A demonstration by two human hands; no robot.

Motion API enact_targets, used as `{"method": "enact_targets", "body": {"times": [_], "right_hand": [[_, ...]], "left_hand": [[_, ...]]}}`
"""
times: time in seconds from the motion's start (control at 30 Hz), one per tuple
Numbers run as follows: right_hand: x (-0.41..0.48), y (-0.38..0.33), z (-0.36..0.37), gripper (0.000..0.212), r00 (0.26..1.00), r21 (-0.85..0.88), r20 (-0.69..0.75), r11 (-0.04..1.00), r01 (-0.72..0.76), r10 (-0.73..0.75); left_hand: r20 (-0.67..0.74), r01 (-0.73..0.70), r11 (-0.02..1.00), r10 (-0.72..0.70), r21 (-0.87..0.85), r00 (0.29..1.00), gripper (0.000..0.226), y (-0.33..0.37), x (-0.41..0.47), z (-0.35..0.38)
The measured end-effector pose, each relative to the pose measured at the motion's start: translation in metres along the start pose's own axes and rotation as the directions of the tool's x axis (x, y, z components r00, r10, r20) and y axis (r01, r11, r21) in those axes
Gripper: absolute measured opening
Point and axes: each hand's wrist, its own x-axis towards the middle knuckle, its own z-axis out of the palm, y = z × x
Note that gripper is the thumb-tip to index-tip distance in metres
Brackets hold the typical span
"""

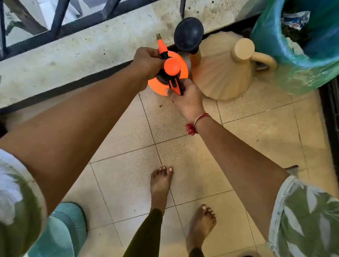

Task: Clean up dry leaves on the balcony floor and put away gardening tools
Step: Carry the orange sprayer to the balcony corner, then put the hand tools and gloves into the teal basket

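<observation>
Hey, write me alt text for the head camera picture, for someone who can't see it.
A person's left hand and right hand hold the top of an orange sprayer at the foot of a balcony wall. A beige watering can stands beside it, with a green-lined bin at the upper right.

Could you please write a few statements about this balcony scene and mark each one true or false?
1. The left hand and right hand both hold the sprayer. True.
2. The watering can stands left of the sprayer. False: it stands to its right.
3. The bin has a green liner. True.
4. The person wears shoes. False: both feet are bare.
5. A red thread is tied round the left wrist. False: it is on the right wrist.
</observation>
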Motion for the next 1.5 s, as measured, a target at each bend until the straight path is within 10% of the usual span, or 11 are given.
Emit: {"method": "enact_targets", "body": {"times": [0.7, 0.83, 1.0, 1.5], "right_hand": [[-0.009, -0.010, -0.006, 0.021, 1.000, -0.124, -0.008, 0.992, 0.010, -0.012], [-0.016, -0.011, -0.012, 0.051, 0.993, -0.025, 0.014, 0.993, -0.113, 0.114], [-0.073, -0.015, -0.051, 0.032, 0.977, 0.177, -0.129, 0.973, -0.145, 0.170], [-0.315, 0.027, -0.207, 0.011, 0.785, 0.663, -0.432, 0.747, -0.057, 0.443]], "left_hand": [[0.008, -0.031, 0.995, 0.031, 0.094, 0.999, 0.046, -0.020, -0.008, -0.008], [-0.194, -0.101, 0.994, 0.106, 0.035, 0.975, 0.058, -0.026, -0.023, -0.013], [-0.461, -0.121, 0.992, 0.087, -0.045, 0.883, 0.043, -0.057, -0.080, -0.009], [0.252, -0.048, 0.999, 0.048, -0.006, 0.967, 0.024, -0.043, -0.328, 0.158]]}}
